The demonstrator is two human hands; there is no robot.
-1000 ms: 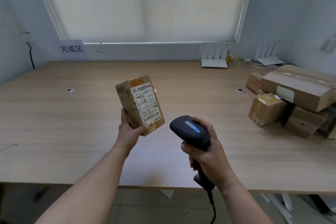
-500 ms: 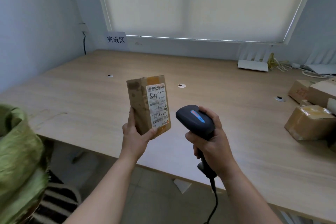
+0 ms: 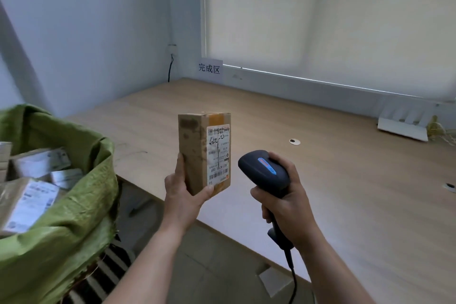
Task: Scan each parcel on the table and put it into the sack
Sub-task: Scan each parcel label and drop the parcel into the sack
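Soft daylight glows through the drawn blind (image 3: 320, 20), shadows are faint, and wide-angle distortion bends the slightly soft edges

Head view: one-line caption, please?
Left hand holds parcel upright, right hand holds scanner, beside green sack.

The left hand (image 3: 183, 195) grips a brown parcel (image 3: 195, 153) upright by its lower end, thumb across the front corner, white label (image 3: 218, 154) facing the camera with the barcode at its bottom. At 3 o'clock of the parcel, just beside it, the right hand (image 3: 287, 201) holds a dark scanner (image 3: 264, 171) by the grip, its head tilted toward the parcel, its cable (image 3: 292, 276) hanging at 6 o'clock. Both are held over the near edge of the worktop (image 3: 345, 180). At 9 o'clock stands an open green sack (image 3: 74, 217) with labelled parcels inside. A white sign (image 3: 209, 68) leans at the wall at 12 o'clock.
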